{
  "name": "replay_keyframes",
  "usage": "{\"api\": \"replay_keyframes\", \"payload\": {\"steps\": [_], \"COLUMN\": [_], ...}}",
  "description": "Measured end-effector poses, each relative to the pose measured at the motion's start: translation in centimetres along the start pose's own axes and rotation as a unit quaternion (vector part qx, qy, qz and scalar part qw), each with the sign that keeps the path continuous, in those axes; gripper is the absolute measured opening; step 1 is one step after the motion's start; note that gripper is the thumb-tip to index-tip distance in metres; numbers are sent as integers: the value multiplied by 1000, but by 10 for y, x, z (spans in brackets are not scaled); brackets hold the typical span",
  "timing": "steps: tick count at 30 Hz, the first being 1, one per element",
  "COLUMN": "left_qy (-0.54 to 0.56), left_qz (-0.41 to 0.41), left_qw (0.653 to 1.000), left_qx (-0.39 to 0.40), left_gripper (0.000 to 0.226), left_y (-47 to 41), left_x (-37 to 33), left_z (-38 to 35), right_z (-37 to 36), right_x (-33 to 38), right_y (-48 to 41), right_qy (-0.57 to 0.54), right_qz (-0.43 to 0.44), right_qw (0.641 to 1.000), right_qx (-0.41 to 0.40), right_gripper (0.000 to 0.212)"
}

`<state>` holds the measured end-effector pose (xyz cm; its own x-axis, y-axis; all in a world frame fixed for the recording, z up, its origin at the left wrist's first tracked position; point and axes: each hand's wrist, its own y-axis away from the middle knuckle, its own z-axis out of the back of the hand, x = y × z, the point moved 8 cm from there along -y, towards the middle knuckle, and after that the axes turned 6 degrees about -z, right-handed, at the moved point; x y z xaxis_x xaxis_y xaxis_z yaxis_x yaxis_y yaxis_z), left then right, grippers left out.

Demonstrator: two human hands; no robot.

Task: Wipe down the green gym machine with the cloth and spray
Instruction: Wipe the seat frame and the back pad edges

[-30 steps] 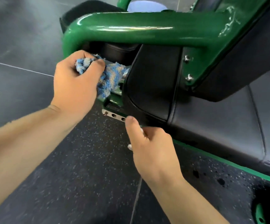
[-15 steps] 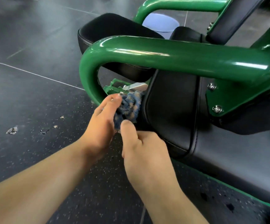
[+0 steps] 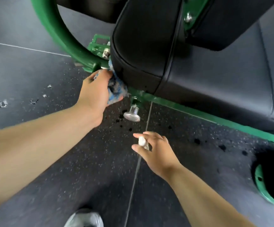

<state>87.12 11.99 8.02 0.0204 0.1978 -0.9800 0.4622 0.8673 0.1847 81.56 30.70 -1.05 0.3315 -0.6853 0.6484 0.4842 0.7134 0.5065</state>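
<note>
Soft, limp blue cloth (image 3: 116, 93), judged best held wadded, is gripped by the left hand (image 3: 95, 94) at the lower corner of the black seat pad (image 3: 141, 46); the right hand (image 3: 156, 150), below that pad, holds a white spray bottle (image 3: 142, 142).

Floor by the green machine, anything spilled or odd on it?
Yes. Dark, wet-looking spots dot the floor beneath the green frame, some beside the silver knob; they look like drips. To the left, a few pale flecks lie scattered, chips or scuffs, I cannot tell which.
</note>
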Motion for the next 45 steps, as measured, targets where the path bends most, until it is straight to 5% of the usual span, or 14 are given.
{"api": "replay_keyframes", "payload": {"steps": [9,13,15,18,21,23,29,34,40,45], "left_qy": [3,40,73,40,-3,1,43,66,67,83], "left_qz": [20,11,-19,-128,-193,-172,-69,-87,-18,-19], "left_qw": [998,995,990,978,972,980,996,994,996,996], "left_qx": [-64,-90,-123,-161,-136,-104,-32,-14,49,-5], "left_gripper": [34,13,13,19,14,10,4,10,22,15], "left_y": [4,3,2,9,8,-19,-79,-16,-80,-36], "left_x": [-2,-5,-17,-42,-67,-77,-95,-71,-88,-65], "left_z": [-6,-5,5,13,3,-8,-33,-4,-39,-19], "right_z": [-22,8,44,102,156,175,141,145,154,152], "right_x": [-35,-31,-2,76,152,176,198,200,206,199], "right_y": [-4,7,21,61,91,81,-11,-24,-33,-35], "right_qy": [-45,-11,-16,-68,-74,-14,283,245,211,232], "right_qz": [-56,-86,-35,157,349,362,196,183,172,137], "right_qw": [997,996,993,960,874,853,924,941,948,950], "right_qx": [31,-33,-112,-222,-329,-376,-168,-144,-164,-158], "right_gripper": [56,81,58,17,15,26,56,56,53,55]}}
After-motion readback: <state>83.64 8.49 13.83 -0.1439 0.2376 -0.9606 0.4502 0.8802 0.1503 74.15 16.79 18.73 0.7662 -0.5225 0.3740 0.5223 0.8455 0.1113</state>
